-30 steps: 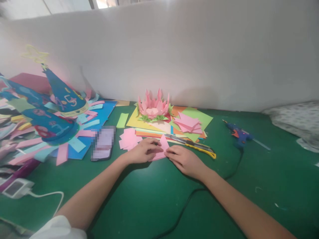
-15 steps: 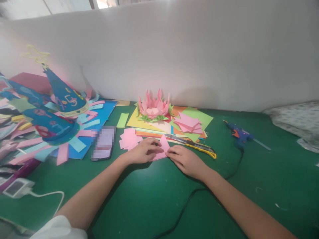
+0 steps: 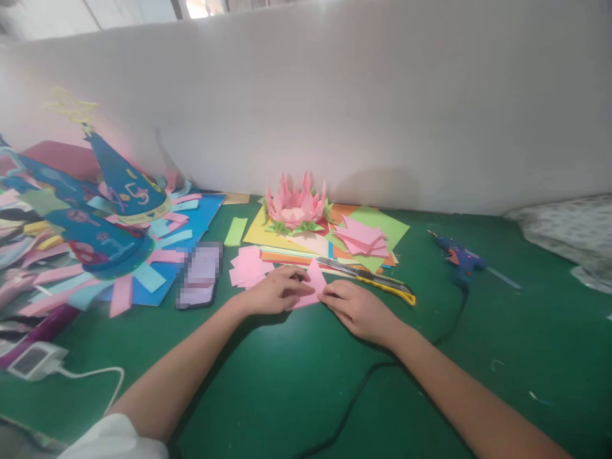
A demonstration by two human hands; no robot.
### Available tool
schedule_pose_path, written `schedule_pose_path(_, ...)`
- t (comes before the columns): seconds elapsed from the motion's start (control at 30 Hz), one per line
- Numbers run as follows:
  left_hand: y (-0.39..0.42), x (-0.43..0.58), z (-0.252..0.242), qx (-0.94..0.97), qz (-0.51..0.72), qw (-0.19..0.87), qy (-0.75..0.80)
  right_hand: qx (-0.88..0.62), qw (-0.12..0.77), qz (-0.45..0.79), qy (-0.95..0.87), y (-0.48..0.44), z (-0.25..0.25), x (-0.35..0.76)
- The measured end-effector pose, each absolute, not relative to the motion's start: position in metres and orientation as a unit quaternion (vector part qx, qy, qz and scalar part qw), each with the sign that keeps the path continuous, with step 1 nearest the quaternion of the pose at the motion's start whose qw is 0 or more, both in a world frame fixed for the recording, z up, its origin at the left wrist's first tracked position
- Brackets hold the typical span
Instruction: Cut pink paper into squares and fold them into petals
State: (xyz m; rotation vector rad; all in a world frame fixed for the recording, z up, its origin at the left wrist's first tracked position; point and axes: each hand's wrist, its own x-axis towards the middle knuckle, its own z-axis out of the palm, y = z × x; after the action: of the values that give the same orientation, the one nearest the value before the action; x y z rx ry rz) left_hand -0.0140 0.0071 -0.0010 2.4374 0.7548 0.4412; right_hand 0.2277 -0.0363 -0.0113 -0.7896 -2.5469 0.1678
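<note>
Pink folded paper lies on the bench, on the near side of the paper lotus, with its triangular point towards it. On the paper, the left hand rests with fingers curved and partly parted, pressing from above more than gripping. The right hand has its fingertips gathered closely at the paper's edge; whether they pinch it, I cannot tell. For a clean fold, the left fingers should pin the sheet while the right ones line up the edge, then press outward along the crease from the point. The utility knife, nearer than the lotus and to its right, is best kept clear of the knuckles. Against the frame a second ago, hardly anything differs: both hands and the paper hold the same places, and the lotus is unchanged.
</note>
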Motion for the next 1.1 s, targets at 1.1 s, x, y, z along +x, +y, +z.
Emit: schedule_pose_path(1.1, 0.007, -0.016, -0.004, 0.907, 0.144, 0.277, 0.283, -0.261, 0.189, 0.081, -0.943, -0.043, 0.000, 0.207)
